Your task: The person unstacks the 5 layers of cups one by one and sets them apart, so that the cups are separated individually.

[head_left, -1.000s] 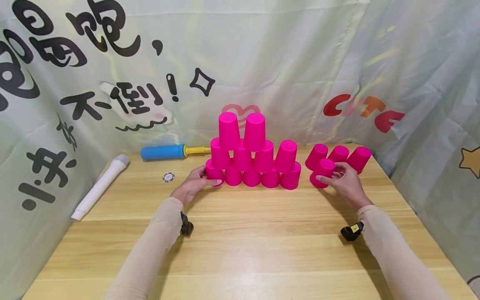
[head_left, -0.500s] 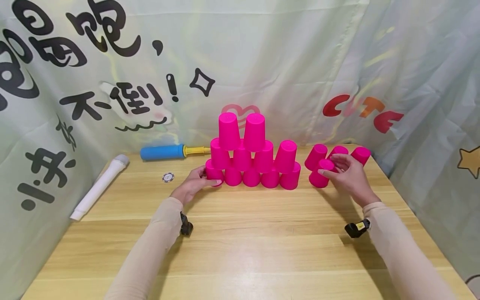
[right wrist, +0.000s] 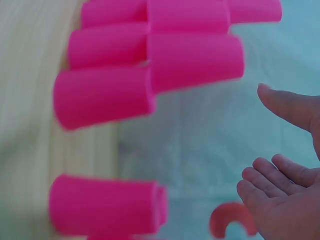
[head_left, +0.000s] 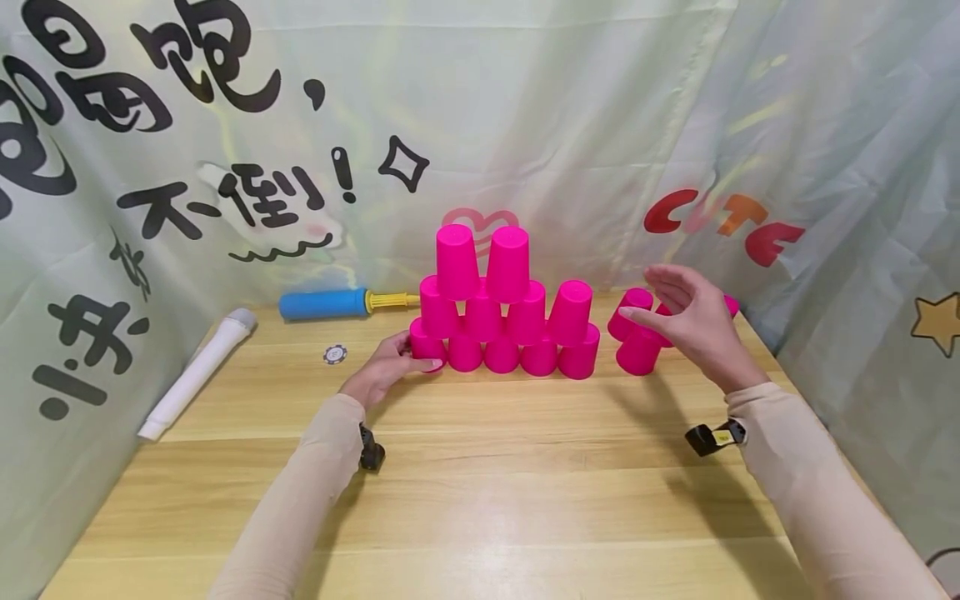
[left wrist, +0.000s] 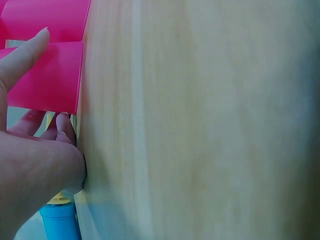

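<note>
Upside-down pink plastic cups stand stacked in tiers in the head view: a bottom row, a middle row and two cups on top. My left hand holds the leftmost bottom cup, thumb across its front and fingers at its left side. The left wrist view shows that thumb lying over the cup. To the right, my right hand hangs in the air, palm facing left, fingers extended and nothing in it. Below it stands a cup, with more cups partly hidden behind the hand.
A blue hand pump with a yellow nozzle lies behind the stack's left side. Left of it are a poker chip and a white microphone-shaped stick. Printed cloth hangs around the wooden table.
My right hand has let go of the front right cup and risen above it. That cup stays on the table. My left hand and the stacked cups have not moved.
</note>
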The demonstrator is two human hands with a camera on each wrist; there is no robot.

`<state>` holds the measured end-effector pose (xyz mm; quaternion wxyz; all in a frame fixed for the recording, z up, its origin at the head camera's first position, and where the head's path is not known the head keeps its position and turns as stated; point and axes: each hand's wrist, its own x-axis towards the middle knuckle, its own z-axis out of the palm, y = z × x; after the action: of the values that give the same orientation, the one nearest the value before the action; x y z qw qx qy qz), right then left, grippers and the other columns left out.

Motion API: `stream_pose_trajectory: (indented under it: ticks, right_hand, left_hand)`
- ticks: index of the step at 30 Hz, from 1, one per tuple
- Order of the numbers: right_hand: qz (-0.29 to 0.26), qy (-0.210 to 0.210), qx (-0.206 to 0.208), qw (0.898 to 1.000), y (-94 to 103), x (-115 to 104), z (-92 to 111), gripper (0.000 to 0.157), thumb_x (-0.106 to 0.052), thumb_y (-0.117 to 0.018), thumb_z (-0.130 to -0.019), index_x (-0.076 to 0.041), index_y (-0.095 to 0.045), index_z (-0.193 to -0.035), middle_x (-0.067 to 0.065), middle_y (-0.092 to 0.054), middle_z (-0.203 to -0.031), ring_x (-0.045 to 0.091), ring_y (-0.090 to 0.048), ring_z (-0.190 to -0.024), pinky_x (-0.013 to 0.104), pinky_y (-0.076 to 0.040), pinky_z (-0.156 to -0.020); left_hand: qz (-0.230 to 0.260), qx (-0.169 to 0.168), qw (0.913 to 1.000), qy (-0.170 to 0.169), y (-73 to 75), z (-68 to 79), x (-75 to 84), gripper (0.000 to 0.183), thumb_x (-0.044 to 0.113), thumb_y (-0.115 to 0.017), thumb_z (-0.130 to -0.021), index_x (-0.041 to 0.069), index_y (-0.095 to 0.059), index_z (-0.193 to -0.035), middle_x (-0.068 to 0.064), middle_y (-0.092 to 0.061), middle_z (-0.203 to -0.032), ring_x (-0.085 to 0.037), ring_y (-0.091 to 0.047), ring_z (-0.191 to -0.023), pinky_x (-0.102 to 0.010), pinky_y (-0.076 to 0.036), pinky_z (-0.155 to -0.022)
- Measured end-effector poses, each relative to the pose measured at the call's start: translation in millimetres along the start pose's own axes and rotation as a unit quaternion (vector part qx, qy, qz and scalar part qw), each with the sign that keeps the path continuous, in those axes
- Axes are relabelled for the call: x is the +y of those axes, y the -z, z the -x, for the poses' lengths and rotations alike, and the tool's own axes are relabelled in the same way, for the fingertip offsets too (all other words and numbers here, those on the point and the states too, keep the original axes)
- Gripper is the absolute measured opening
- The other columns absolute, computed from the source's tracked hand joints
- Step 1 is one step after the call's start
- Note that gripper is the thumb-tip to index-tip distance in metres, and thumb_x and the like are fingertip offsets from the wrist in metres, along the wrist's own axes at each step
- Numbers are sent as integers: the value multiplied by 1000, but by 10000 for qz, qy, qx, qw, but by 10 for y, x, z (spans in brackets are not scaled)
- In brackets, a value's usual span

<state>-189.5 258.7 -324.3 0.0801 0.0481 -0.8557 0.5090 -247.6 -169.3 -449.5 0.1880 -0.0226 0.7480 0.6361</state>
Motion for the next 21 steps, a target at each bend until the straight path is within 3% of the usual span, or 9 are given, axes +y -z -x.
stream_pose_trajectory:
  ticks: [8, 14, 21]
  right_hand:
    - [-282, 485, -402, 9976, -307, -353, -53, 75, -20, -84, -85, -5, -45, -147, 10, -50, -148, 27, -46, -139, 32, -42, -109]
    - [-415, 700, -620, 9948, -553, -533, -160, 75, -23, -85, -84, -4, -47, -146, 10, -52, -147, 26, -48, -138, 41, -42, -111]
    - [-480, 799, -809, 9924, -794, -685, -312, 77, -27, -84, -85, -3, -46, -147, 11, -52, -147, 26, -50, -137, 41, -44, -110]
  left_hand:
    - [-13, -14, 10000, -17, -5, -5, -2, 76, 15, -83, -85, 14, -46, -151, -10, -51, -147, -33, -45, -132, -51, -35, -115]
    - [-72, 36, 10000, 34, -6, -6, -3, 75, 17, -84, -84, 16, -48, -150, -9, -51, -146, -32, -46, -132, -51, -35, -115]
    - [-110, 101, 9999, 76, 2, -19, -9, 75, 19, -84, -84, 18, -48, -150, -7, -51, -146, -31, -45, -133, -51, -35, -115]
